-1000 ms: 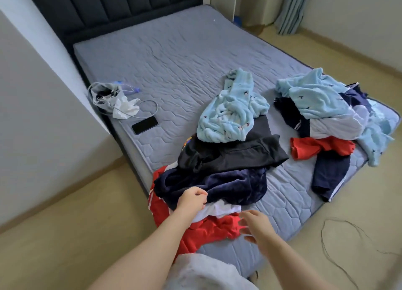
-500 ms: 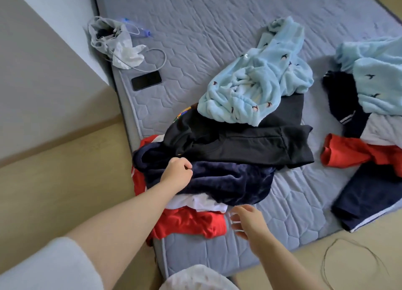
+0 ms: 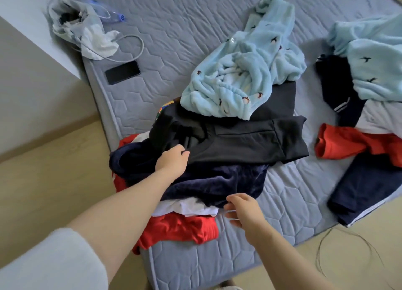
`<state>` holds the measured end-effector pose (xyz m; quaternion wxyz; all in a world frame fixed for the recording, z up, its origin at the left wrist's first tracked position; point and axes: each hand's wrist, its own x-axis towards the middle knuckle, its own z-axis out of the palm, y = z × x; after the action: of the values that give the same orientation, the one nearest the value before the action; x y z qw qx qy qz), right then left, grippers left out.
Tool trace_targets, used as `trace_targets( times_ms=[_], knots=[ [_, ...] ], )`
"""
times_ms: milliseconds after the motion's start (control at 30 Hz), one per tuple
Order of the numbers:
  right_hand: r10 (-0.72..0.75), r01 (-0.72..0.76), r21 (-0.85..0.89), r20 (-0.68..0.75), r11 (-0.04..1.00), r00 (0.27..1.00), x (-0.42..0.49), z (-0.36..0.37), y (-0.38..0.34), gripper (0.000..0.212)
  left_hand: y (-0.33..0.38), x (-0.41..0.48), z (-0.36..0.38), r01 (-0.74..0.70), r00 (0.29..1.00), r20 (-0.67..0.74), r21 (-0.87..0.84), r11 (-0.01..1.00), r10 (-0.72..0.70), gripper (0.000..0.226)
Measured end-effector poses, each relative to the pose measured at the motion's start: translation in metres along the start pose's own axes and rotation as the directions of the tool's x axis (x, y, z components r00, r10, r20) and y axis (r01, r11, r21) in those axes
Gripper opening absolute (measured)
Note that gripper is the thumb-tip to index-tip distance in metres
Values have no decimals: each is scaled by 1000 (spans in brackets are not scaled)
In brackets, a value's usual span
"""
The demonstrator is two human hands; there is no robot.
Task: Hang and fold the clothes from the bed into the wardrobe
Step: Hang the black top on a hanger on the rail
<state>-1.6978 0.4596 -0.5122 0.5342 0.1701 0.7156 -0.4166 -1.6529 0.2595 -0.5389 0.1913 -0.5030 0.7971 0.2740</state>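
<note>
At the near corner of the bed [image 3: 195, 24], the left hand [image 3: 173, 162] had its fingers [image 3: 180, 153] pinching a fold of the black garment [image 3: 250, 144]. The right hand [image 3: 245, 209] hung with fingers loosely spread just beside the hem of the navy velvet garment [image 3: 217, 181]; contact could not be told. Below lay a white garment [image 3: 189, 207] and a red garment [image 3: 180, 226]. A light blue fleece garment [image 3: 243, 76] overlapped the black one's far edge.

A home bedroom: a grey quilted mattress [image 3: 195, 28] strewn with clothes such as light-blue fleece pyjamas [image 3: 245, 72], a phone [image 3: 122, 72] with charging cable [image 3: 134, 48], wood-look floor [image 3: 54, 170].
</note>
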Motion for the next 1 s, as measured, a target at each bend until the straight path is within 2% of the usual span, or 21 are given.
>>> trace_targets(
  times_ms=[133,200,300,367,433,533,600,700,767,800,867,900,1000],
  knots=[
    [-3,4,75,-11,997,1000,-29,3,-12,9,14,-49,-21,-97,995,3,-202,975,99,21],
    [-17,19,110,-22,994,1000,-42,5,-18,10,23,-72,-29,-147,988,-3,-265,953,151,27],
    [-90,97,166,-47,981,995,-79,11,-32,11,27,-113,-55,-229,969,6,-342,911,246,31],
    [-170,181,145,-85,973,982,-102,14,-38,9,25,-135,-77,-261,960,-5,-394,881,282,32],
    [-330,335,1,-176,942,928,-123,17,-43,26,17,-154,-105,-247,960,-8,-501,829,281,35],
    [-593,506,-359,-193,784,781,-152,24,-47,62,5,-183,-148,-129,976,29,-726,675,217,35],
    [-689,575,-447,-143,686,710,-169,31,-52,73,-4,-202,-171,-101,977,42,-770,630,208,34],
    [-757,619,-519,-89,590,647,-189,41,-65,81,-11,-228,-198,-154,941,54,-812,562,335,33],
    [-773,618,-580,-31,530,634,-200,47,-74,74,-11,-244,-217,-174,906,43,-870,461,422,35],
    [-783,625,-606,6,492,622,-205,49,-79,62,-11,-250,-226,-165,892,34,-904,395,450,39],
    [-830,679,-605,53,415,555,-218,52,-90,20,-10,-263,-242,-107,865,19,-969,221,501,48],
    [-854,733,-551,67,399,516,-227,53,-96,10,-9,-269,-250,-74,849,5,-989,128,529,50],
    [-921,883,-288,5,371,389,-258,50,-119,24,-2,-290,-273,-41,794,-82,-996,-82,602,38]
  ],
)
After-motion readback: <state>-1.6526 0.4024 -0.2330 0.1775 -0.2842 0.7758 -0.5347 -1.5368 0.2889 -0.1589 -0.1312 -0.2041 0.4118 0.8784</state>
